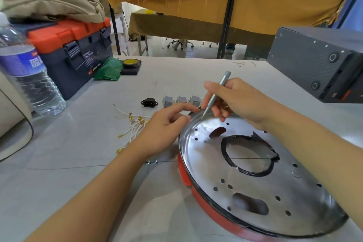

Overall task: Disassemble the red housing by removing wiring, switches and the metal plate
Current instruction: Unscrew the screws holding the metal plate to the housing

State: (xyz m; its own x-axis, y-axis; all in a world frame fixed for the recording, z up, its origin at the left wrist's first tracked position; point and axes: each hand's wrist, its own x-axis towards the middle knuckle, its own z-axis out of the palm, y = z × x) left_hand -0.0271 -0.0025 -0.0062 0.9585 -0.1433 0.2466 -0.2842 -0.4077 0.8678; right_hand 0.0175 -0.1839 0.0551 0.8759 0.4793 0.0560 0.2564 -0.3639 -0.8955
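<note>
The red housing (198, 200) sits at the table's (82, 163) near edge, with the metal plate (255, 179) still in it. The right hand (241, 100) grips a screwdriver (216, 94), tip at the plate's far rim. The left hand (167, 125), fingers loosely curled, touches that rim. Wires (133, 125) and switches (182, 101) lie beyond.

Right hand (233, 100) holds screwdriver (216, 94) tip at metal plate (245, 182) rim.

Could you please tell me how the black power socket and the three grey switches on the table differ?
The black power socket is a single dark part showing three pins in its recess, with a mounting ear at each side; the three grey switches are pale, boxy and stand close together in a row. The socket lies left of the switches, apart from them. Both lie loose on the white table, outside the red housing.
</note>
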